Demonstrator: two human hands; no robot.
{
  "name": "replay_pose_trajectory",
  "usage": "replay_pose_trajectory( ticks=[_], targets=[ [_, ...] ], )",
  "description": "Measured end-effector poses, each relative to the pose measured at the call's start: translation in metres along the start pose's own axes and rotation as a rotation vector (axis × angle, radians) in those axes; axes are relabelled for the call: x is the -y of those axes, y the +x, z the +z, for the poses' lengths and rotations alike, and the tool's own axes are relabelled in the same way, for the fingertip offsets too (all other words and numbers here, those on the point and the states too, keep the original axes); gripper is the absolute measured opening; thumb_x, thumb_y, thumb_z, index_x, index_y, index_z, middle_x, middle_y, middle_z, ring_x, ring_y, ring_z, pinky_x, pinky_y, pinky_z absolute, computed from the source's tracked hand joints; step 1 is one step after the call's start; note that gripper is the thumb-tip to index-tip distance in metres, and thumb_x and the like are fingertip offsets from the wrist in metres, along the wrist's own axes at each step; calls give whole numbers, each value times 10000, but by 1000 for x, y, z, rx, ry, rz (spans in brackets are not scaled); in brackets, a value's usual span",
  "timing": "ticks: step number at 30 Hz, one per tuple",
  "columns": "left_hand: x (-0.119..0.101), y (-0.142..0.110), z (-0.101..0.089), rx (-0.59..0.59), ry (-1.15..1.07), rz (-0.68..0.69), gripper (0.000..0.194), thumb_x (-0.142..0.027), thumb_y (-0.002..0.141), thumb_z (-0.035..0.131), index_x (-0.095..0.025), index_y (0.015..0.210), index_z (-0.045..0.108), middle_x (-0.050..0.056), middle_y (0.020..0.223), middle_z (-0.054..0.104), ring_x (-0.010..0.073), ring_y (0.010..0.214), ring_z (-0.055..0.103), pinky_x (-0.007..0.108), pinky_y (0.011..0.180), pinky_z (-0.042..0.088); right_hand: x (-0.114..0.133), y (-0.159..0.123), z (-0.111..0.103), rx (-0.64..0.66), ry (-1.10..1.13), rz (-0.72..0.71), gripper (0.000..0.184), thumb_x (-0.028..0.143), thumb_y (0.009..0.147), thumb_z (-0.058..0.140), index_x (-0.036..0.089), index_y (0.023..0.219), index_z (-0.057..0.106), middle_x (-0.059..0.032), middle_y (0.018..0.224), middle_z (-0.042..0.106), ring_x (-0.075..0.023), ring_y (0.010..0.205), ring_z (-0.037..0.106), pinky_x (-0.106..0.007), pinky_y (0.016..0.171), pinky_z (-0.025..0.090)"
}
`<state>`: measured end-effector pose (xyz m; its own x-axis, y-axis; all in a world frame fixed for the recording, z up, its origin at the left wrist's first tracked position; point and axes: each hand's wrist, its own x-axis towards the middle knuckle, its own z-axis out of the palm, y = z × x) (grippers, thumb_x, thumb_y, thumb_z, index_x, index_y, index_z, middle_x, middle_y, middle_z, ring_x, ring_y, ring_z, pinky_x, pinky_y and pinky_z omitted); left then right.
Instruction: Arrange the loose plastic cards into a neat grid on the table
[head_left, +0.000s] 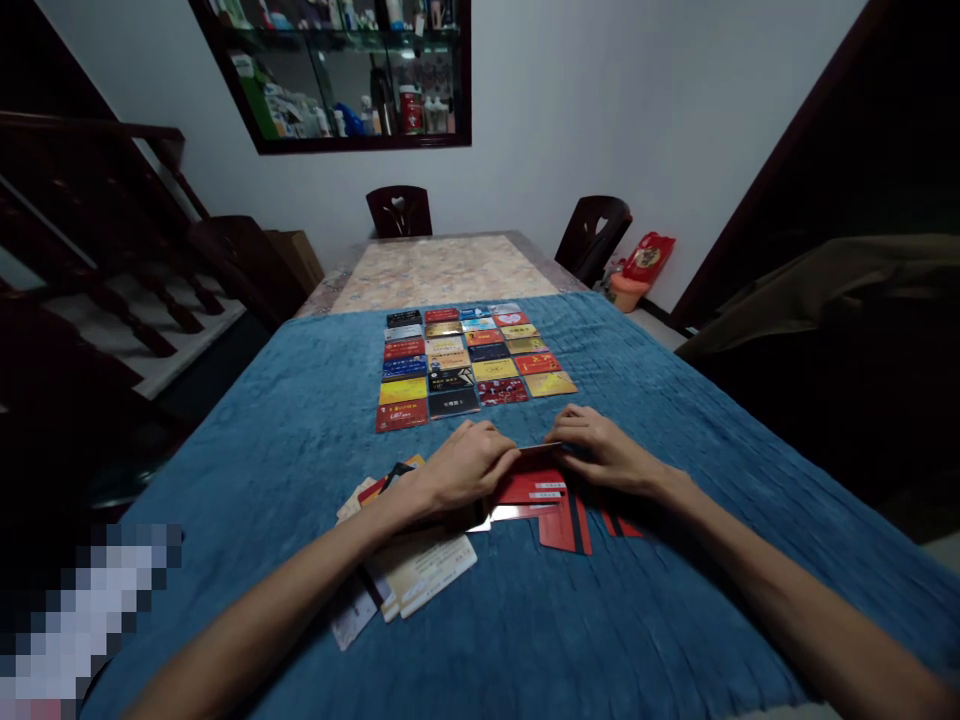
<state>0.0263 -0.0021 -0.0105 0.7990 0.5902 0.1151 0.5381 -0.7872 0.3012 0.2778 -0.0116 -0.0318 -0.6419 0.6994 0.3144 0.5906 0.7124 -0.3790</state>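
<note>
Both of my hands pinch one card point(540, 449) between them, seen nearly edge-on above the table. My left hand point(472, 465) is closed on its left end, and my right hand point(600, 448) is closed on its right end. Beneath them lie loose red cards point(564, 525) with dark stripes. A spread pile of cream and other cards point(435, 572) shows around my left forearm, which hides part of it. Farther off, cards in several rows and columns point(454, 378) lie face up, close together, in many colours.
A blue cloth point(315, 420) covers the near part of the table, with a patterned tabletop point(450, 268) beyond. Dark wooden chairs point(596, 235) stand around it. A glass-shelved cabinet point(352, 90) is set in the wall. A red bag point(649, 257) sits at the right. The lower left is pixelated.
</note>
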Motion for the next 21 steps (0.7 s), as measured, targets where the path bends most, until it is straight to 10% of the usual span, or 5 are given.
replay_pose_trajectory(
  ticks=[21],
  targets=[
    [19, 3, 8, -148, -197, -84, 302, -51, 873, 481, -157, 1089, 663, 87, 1027, 717, 200, 910, 630, 333, 827, 500, -9, 0, 18, -149, -153, 96, 340, 201, 927, 536, 222, 1254, 623, -105, 994, 670, -231, 911, 590, -401, 823, 474]
  ],
)
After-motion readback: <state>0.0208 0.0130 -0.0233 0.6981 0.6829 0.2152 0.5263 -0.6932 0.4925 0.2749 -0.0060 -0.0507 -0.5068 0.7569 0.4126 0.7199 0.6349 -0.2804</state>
